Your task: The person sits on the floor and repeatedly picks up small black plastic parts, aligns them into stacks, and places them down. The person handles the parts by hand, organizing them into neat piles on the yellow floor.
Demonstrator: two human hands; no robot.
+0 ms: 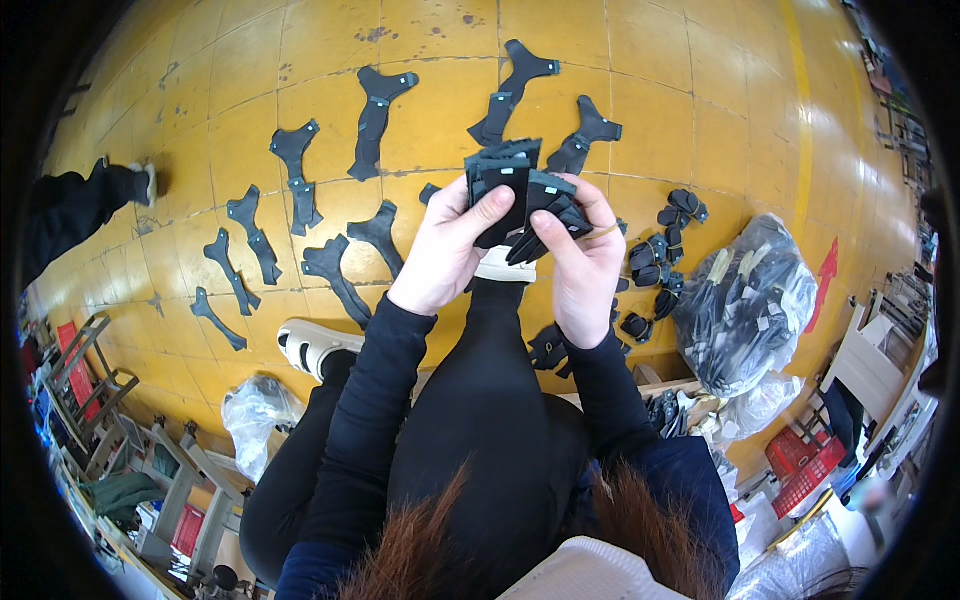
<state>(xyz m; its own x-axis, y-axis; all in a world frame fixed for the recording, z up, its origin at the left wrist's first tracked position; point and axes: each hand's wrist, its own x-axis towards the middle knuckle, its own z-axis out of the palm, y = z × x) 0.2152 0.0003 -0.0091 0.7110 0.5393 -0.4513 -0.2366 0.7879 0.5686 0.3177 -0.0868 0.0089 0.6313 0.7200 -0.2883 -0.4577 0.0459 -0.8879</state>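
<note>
- Two hands meet in the middle of the frame, a little above centre.
- The left hand (445, 250) is wrapped around a stack of flat black cut pieces (515, 185), with its thumb pressed on the front.
- The right hand (582, 262) pinches the right side of the same stack with its thumb and fingers.
- The stack is one bundle; I cannot tell how many pieces are in it.
- The stack stands almost up and down in the frame. Its long side runs from the hands up toward the top edge.
- About eleven single black pieces (372, 122) lie flat on the yellow tiled floor (690, 110), across the upper left and upper middle of the frame.
- Most of these long pieces run up and down, leaning a bit.
- A group of small tied black bundles (662, 255) lies right of the hands.
- One big clear bag full of black pieces (745, 305) sits at the right.
- One smaller clear bag (255, 415) sits at the lower left.
- One white shoe (315, 345) shows left of the black-clothed knee.
</note>
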